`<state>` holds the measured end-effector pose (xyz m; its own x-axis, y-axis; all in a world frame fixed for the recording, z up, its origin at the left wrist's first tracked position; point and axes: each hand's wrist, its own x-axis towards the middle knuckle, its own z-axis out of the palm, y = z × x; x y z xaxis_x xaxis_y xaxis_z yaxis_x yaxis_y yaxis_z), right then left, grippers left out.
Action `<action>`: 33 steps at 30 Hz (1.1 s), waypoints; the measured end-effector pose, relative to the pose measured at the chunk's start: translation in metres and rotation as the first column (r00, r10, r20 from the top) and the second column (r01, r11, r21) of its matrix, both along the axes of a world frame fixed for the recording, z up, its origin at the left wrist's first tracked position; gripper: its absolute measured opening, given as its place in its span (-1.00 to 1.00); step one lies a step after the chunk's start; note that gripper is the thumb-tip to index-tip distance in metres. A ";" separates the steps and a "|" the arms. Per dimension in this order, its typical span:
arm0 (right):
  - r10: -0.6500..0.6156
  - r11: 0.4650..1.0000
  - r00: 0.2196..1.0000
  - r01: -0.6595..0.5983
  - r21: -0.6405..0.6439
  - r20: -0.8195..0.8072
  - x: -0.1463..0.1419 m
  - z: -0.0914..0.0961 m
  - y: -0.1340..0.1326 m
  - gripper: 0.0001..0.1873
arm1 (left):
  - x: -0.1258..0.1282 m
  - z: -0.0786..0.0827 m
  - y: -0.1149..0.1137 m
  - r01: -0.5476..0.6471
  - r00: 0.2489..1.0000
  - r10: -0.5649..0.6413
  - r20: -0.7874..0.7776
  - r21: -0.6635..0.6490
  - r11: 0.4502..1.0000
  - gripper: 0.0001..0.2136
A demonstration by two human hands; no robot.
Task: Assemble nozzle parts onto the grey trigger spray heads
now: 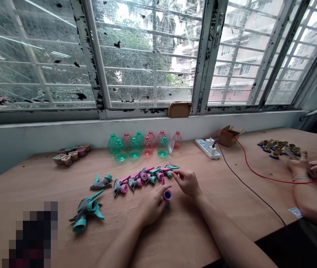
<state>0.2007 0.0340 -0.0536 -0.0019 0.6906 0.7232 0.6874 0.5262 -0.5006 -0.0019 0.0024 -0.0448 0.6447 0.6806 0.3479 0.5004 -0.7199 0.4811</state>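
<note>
Your left hand [153, 205] is gripping a blue-rimmed sprayer part [167, 194], while your half-open right hand [186, 182] is risking bumping the loose pink tube [163, 181].

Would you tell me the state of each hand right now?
Left hand: curled, seemingly holding a blue-rimmed sprayer part.
Right hand: open, fingers beside a pink tube, holding nothing visible.

Green, red plastic bottles [134, 148] in rows below window [150, 56] — power strip [201, 144] to right, cardboard box [227, 137] behind it.
</note>
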 end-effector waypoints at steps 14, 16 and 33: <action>0.243 0.958 0.970 -0.239 0.156 -0.004 -0.019 0.004 -0.016 -0.84 | -0.002 0.002 0.003 -0.107 0.984 0.122 0.131 -0.119 0.987 -0.63; 0.263 0.952 0.965 -0.263 0.159 0.020 -0.021 0.003 -0.017 -0.86 | -0.003 0.002 0.004 -0.120 0.974 0.138 0.177 -0.110 0.987 -0.63; 0.361 0.920 0.919 -0.379 0.101 0.156 -0.032 0.003 -0.019 -0.85 | -0.004 0.002 0.007 -0.103 0.952 0.139 0.273 -0.142 0.984 -0.66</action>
